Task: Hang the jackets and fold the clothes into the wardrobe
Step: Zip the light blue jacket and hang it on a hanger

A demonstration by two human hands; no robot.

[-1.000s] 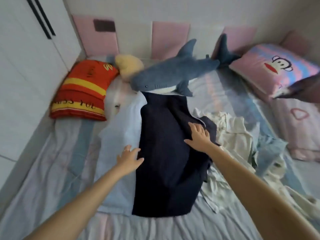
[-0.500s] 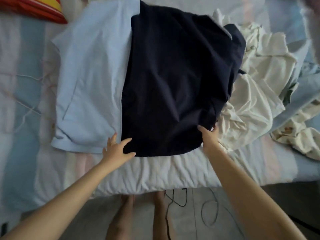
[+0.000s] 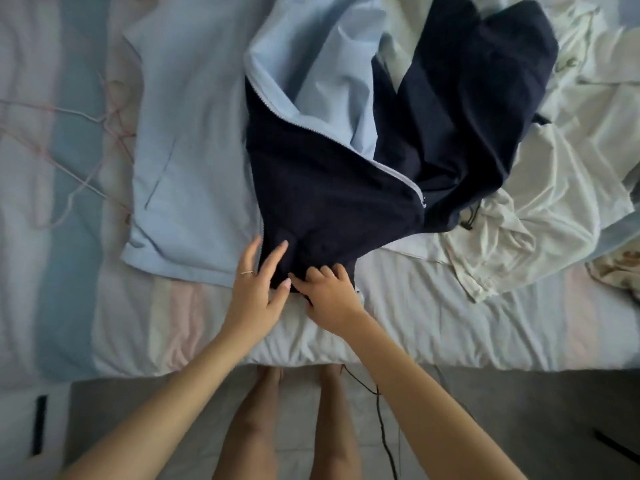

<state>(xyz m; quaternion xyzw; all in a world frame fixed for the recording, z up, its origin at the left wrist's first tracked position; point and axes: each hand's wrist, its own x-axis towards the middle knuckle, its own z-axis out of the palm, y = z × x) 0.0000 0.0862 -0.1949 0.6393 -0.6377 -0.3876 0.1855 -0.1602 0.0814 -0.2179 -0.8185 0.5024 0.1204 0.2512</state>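
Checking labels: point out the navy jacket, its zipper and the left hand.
navy jacket (image 3: 329, 206), head view, dark front panel below the zip.
zipper (image 3: 401, 176), head view, lower stretch of white tape.
left hand (image 3: 254, 292), head view, back of hand.

Both hands met at the navy jacket's (image 3: 332, 202) near hem: right hand (image 3: 334, 299) gripped it, left hand (image 3: 256, 292) lay open.

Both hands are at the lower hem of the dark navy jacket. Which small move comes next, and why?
Probably lay the gathered hem flat and smooth it: the right hand grips bunched fabric of the navy and light-blue jacket, and the left hand rests on it.
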